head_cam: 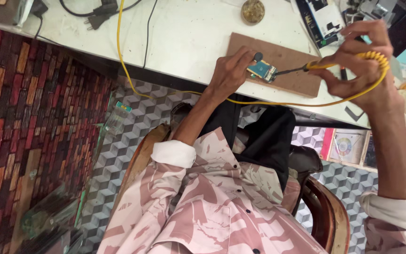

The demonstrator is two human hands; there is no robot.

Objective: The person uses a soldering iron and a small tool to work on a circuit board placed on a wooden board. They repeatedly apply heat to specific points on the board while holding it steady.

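**Soldering iron held to a small circuit board on a wooden block**

The left hand (231,70) reaches up from a rolled white cuff, wrist bent, fingers pressed down on the near end of a small blue-green circuit board (262,70) and pinning it flat. The right hand (360,61) comes in from 3 o'clock, forearm running down the right edge of the view, fingers curled tight round the yellow handle of a soldering iron (344,63). Its dark tip points toward 9 o'clock and meets the board's far end, so the board lies between the two hands, touching the left fingers and the iron's tip.

The board rests on a brown wooden block (297,77) lying on a white workbench (184,37). The iron's yellow cord (123,56) loops under the right wrist, runs along the bench edge toward 9 o'clock, then climbs to 12 o'clock. A round brass-coloured tin (253,11) sits at 12 o'clock from the block, a black plug (100,16) lies toward 10 o'clock, and cluttered tools crowd the bench at 2 o'clock behind the right hand.
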